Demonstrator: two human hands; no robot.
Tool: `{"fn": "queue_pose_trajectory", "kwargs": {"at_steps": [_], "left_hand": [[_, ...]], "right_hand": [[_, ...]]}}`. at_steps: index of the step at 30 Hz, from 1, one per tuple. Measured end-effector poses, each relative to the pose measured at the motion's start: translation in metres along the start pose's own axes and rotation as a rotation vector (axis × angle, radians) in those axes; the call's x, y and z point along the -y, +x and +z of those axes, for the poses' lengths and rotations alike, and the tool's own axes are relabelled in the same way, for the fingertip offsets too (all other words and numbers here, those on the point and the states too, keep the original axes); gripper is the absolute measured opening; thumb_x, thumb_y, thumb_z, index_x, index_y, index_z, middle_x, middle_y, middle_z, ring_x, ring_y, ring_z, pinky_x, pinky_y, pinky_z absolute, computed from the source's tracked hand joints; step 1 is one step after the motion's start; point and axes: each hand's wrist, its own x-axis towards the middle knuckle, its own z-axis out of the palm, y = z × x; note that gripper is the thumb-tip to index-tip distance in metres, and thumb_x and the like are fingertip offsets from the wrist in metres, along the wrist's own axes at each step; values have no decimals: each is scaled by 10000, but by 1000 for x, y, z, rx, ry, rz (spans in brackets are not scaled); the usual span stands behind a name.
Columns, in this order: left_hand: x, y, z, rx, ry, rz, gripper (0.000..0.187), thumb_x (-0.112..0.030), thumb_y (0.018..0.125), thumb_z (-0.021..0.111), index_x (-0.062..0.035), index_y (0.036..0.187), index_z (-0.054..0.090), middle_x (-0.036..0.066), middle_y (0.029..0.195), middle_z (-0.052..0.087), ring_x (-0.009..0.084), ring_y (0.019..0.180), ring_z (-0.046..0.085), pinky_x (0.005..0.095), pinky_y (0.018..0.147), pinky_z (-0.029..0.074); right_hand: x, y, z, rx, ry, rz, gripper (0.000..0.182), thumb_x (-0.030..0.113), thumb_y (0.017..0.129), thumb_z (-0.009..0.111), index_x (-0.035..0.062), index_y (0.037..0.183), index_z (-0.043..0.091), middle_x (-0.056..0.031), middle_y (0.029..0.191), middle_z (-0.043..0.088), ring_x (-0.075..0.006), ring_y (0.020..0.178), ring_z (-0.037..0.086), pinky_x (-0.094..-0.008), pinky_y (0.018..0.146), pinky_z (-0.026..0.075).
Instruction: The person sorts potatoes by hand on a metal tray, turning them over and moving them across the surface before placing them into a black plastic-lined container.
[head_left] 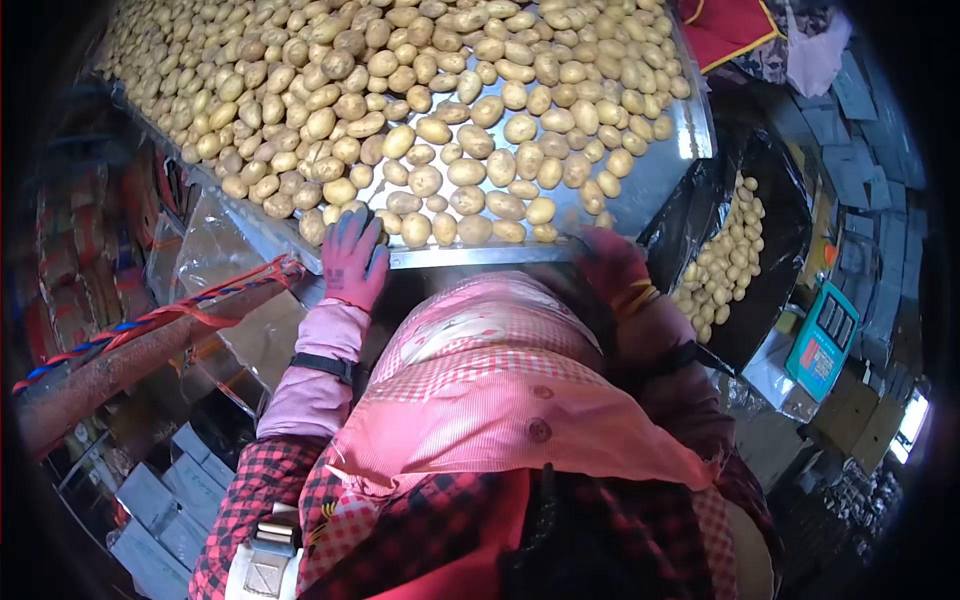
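Observation:
Potatoes [466, 172] lie loose across a metal sorting table [440, 258], thickest at the back and left. My left hand [352, 262], in a pink glove with greyish fingertips, is at the table's front lip. Its fingers are stretched out and slightly apart, beside the nearest potatoes, with nothing held. Farther right along the same lip is my right hand [610, 264], also gloved and smeared by motion. A few potatoes lie just beyond it. Its fingers are too dark and blurred to show their shape or any hold.
Right of the table, a black plastic-lined container [775, 215] holds more potatoes [722, 255]. A teal scale display [822, 340] stands beside it. On the left, a pole [150, 355] wrapped in red and blue cord reaches the table corner. Stacked boxes [175, 500] stand lower left.

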Motion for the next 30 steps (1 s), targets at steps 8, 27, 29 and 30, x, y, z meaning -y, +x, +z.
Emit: {"fn": "queue_pose_trajectory", "kwargs": {"at_steps": [8, 27, 29, 30], "left_hand": [[2, -21, 3, -93, 83, -202, 594, -305, 819, 656, -52, 1339, 523, 188, 1322, 533, 381, 1226, 487, 563, 1111, 252], [-14, -41, -13, 22, -306, -159, 438, -224, 874, 633, -100, 1293, 593, 161, 1358, 562, 366, 1318, 460, 518, 1156, 259], [-13, -41, -13, 28, -312, -181, 433, -223, 874, 635, -102, 1288, 598, 163, 1351, 567, 369, 1313, 465, 514, 1154, 265], [-12, -40, -14, 22, -317, -182, 424, -221, 873, 638, -103, 1279, 606, 164, 1336, 577, 369, 1301, 477, 510, 1148, 277]], "right_hand": [[25, 25, -6, 39, 7, 52, 515, 346, 853, 662, 123, 1304, 554, -161, 1218, 627, -353, 1103, 609, -447, 939, 494], [65, 54, 16, 258, -26, -274, 487, 268, 852, 662, 142, 1313, 570, -155, 1210, 622, -352, 1119, 590, -439, 979, 465], [57, 52, 8, 243, 12, -114, 475, 241, 852, 668, 171, 1314, 584, -147, 1129, 659, -345, 1037, 634, -421, 933, 498], [65, 57, -4, 262, -15, -31, 483, 239, 849, 676, 179, 1319, 585, -152, 1088, 677, -344, 992, 656, -406, 889, 521]]}}
